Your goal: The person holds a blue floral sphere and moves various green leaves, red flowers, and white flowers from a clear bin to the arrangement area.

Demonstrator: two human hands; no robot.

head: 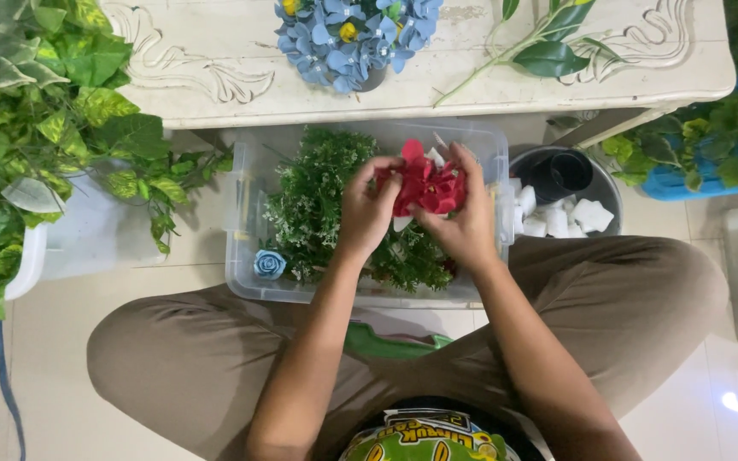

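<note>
A seated person's left hand and right hand both clasp a red flower cluster above a clear plastic bin of greenery; beyond the bin, blue flowers top a white table.

The red flower bunch is a small cluster of artificial blossoms with bright red petals, and some white bits show at its lower edge and its top right. One petal stands up at the top of the cluster. It is held above the clear plastic box, over the green sprigs, between the two hands. The left hand closes its fingers on the left side of the bunch. The right hand wraps around its right side, with the fingers over the petals.
</note>
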